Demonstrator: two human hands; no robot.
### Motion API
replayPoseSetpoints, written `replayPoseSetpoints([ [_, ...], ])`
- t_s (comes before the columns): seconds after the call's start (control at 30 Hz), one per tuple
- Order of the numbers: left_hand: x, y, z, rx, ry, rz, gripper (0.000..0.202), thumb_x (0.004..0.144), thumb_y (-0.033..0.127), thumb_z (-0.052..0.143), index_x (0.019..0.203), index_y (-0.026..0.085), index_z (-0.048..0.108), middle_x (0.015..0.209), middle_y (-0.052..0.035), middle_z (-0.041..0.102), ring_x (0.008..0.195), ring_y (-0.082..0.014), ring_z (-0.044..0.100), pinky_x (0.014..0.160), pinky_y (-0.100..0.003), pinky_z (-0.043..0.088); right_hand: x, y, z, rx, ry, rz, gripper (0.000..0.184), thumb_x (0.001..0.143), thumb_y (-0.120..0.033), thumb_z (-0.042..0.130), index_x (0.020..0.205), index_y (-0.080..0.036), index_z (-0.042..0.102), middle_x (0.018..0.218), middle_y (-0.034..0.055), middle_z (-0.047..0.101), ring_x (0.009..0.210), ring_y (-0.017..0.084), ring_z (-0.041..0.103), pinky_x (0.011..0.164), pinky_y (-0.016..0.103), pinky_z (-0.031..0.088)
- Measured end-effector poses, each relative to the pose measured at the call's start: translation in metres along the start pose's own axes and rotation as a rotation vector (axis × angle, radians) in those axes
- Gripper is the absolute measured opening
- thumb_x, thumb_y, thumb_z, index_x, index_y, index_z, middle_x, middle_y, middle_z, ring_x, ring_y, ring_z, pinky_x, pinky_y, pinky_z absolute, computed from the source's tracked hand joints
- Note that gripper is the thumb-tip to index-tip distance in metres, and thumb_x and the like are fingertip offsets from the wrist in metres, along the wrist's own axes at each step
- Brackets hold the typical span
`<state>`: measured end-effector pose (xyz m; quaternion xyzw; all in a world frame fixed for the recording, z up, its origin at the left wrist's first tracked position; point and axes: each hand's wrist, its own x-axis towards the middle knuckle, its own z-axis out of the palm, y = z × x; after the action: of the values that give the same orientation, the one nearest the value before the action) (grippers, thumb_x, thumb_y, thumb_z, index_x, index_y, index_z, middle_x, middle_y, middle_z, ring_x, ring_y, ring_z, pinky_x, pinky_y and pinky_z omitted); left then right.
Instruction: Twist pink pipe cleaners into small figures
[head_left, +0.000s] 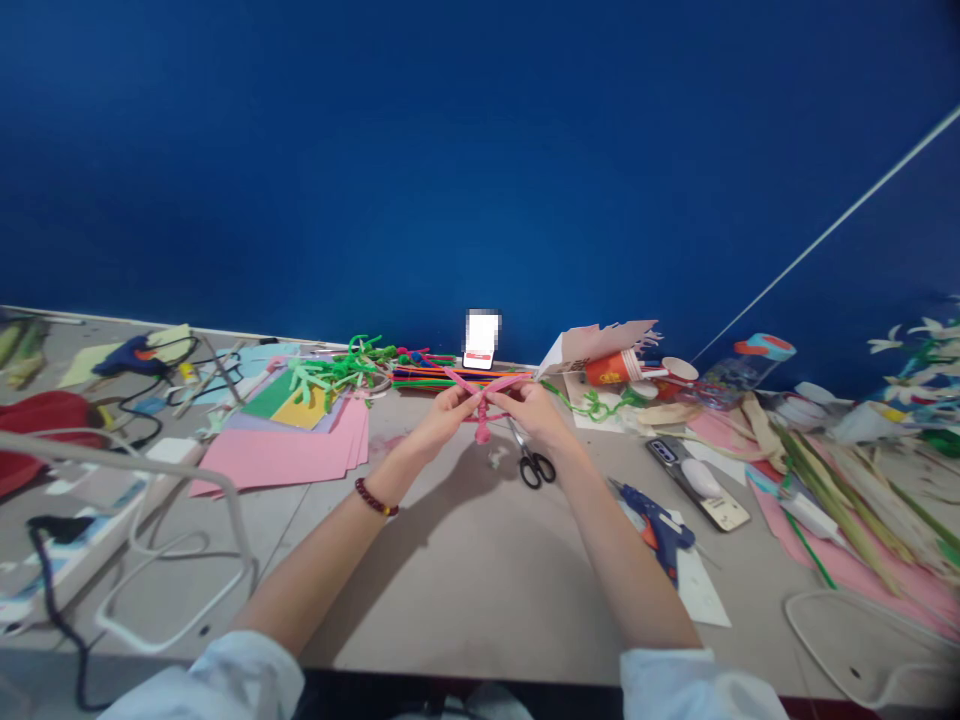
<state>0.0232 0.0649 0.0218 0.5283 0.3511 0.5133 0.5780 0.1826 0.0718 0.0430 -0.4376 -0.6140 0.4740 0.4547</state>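
Pink pipe cleaners, twisted together into a small figure, are held above the table in front of me. My left hand pinches them from the left side. From the right, my right hand pinches them too, close to the left fingertips. Two pink ends stick out upward and to the sides, while a coiled part hangs down between my hands. Black-handled scissors lie on the table just below my right hand. Behind my fingers is a bundle of coloured pipe cleaners.
A phone stands against the blue wall. Coloured paper sheets and green pipe cleaners lie left. A glue gun, another phone and red paper cups are right. A power strip with cables is far left.
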Motion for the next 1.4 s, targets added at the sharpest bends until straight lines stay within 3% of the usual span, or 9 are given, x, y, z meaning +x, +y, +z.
replayPoseSetpoints([
  [0.17,-0.003,0.001,0.000,-0.059,-0.052,-0.040,0.029,0.070,0.043,0.068,0.084,0.017,0.065,0.086,-0.0066,0.067,0.079,-0.0176,0.061,0.071,-0.030,0.048,-0.003,-0.004,0.000,0.045,-0.059,-0.009,0.022,0.068,-0.036,0.069,0.082,-0.019,0.068,0.076,0.0020,0.067,0.071,0.016,0.060,0.066,0.028,0.047],
  [0.37,-0.007,0.012,-0.001,-0.091,-0.150,-0.138,0.025,0.068,0.039,0.070,0.078,0.016,0.065,0.074,-0.0053,0.066,0.069,-0.0155,0.059,0.066,-0.029,0.045,-0.005,-0.009,-0.007,0.186,-0.203,-0.034,0.018,0.066,-0.034,0.072,0.076,-0.020,0.067,0.075,0.0019,0.066,0.073,0.018,0.061,0.071,0.032,0.048],
  [0.63,-0.015,0.031,0.002,0.101,-0.386,-0.163,0.020,0.074,0.035,0.064,0.072,0.016,0.061,0.071,-0.0030,0.061,0.064,-0.0136,0.058,0.062,-0.027,0.045,-0.006,-0.014,-0.031,-0.281,-0.243,-0.145,0.012,0.069,-0.029,0.067,0.068,-0.018,0.067,0.069,0.0021,0.063,0.065,0.016,0.055,0.061,0.027,0.040],
  [0.8,-0.017,0.029,0.003,0.375,-0.462,-0.151,0.019,0.077,0.033,0.058,0.073,0.015,0.057,0.067,-0.0009,0.058,0.051,-0.0099,0.054,0.051,-0.023,0.043,-0.011,-0.022,-0.036,-0.401,-0.342,-0.047,0.014,0.069,-0.031,0.068,0.069,-0.017,0.067,0.069,0.0010,0.062,0.065,0.014,0.054,0.059,0.025,0.039],
  [0.97,-0.017,0.019,0.007,0.571,-0.352,-0.115,0.011,0.076,0.027,0.055,0.078,0.015,0.056,0.065,0.0001,0.059,0.046,-0.0091,0.054,0.047,-0.021,0.041,-0.015,-0.033,-0.026,-0.531,-0.299,-0.019,0.014,0.072,-0.029,0.065,0.067,-0.016,0.066,0.065,-0.0005,0.061,0.059,0.011,0.050,0.056,0.023,0.036],
  [1.13,-0.008,0.005,0.004,0.554,-0.129,-0.048,0.017,0.078,0.032,0.053,0.083,0.016,0.057,0.059,0.0016,0.056,0.044,-0.0106,0.052,0.046,-0.022,0.038,-0.019,-0.038,-0.006,-0.733,-0.110,-0.159,0.014,0.080,-0.025,0.059,0.074,-0.018,0.070,0.069,0.0015,0.062,0.063,0.013,0.052,0.057,0.024,0.034],
  [1.27,-0.001,-0.002,0.000,0.402,0.058,-0.011,0.015,0.076,0.030,0.056,0.072,0.015,0.055,0.064,-0.0003,0.058,0.057,-0.0116,0.053,0.055,-0.023,0.040,-0.020,-0.035,0.002,-0.858,-0.051,-0.287,0.016,0.082,-0.022,0.056,0.079,-0.020,0.072,0.077,0.0036,0.064,0.072,0.015,0.054,0.062,0.025,0.036],
  [1.4,0.000,0.001,-0.003,0.159,0.067,-0.127,0.018,0.073,0.032,0.059,0.072,0.015,0.059,0.070,-0.0016,0.061,0.065,-0.0125,0.055,0.061,-0.024,0.042,-0.018,-0.032,0.001,-0.820,-0.048,-0.311,0.017,0.082,-0.020,0.055,0.080,-0.021,0.072,0.085,0.0041,0.067,0.079,0.016,0.057,0.066,0.025,0.039],
])
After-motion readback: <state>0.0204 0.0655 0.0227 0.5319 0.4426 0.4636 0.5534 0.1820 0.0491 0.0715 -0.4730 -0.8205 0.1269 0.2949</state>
